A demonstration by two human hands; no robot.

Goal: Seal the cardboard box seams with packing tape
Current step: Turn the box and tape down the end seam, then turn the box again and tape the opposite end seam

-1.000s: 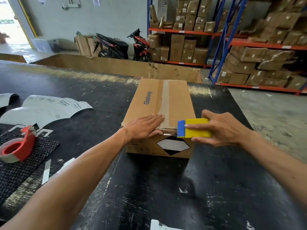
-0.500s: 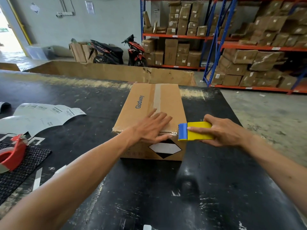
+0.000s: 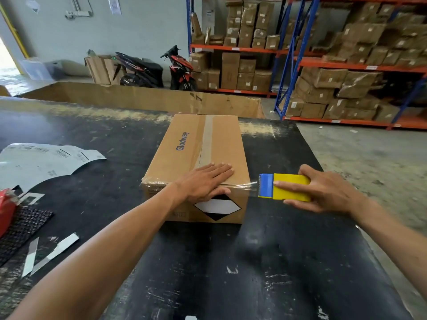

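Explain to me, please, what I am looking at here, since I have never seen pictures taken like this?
There is no machine: a camera worn on a person's head looks forward and down at their own bare arms. On the black table lies a cardboard box. The left hand presses flat on the box's near top edge. The right hand holds a yellow and blue tape dispenser just off the box's right corner, with clear tape stretched between them. Label sheets and a red tape dispenser lie at the left. Behind are warehouse shelves.
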